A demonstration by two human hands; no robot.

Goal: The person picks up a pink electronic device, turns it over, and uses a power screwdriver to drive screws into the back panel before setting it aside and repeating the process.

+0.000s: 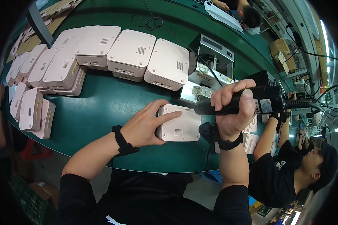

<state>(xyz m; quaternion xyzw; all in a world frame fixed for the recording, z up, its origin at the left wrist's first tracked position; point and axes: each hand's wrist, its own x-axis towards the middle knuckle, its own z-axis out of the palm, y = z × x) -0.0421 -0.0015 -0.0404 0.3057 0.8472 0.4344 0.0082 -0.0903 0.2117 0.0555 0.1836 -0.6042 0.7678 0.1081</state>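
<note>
A white square plastic case (187, 127) with a vent grille and corner holes lies flat on the table in front of me. My left hand (144, 123) grips its left side, thumb and fingers spread round the edges and one finger resting on top. My right hand (233, 116) is wrapped round a black corded electric screwdriver (264, 98), held nearly level and pointing left. Its thin bit reaches over the case's upper edge, close to my left fingertip. Whether the bit sits in a screw hole, I cannot tell.
Stacks of similar white cases (131, 48) line the table's far and left sides. Behind the screwdriver stands a metal and black bench machine (214, 48). A black cable (154, 23) loops across the green table (112, 101). A co-worker (289, 168) sits close on my right.
</note>
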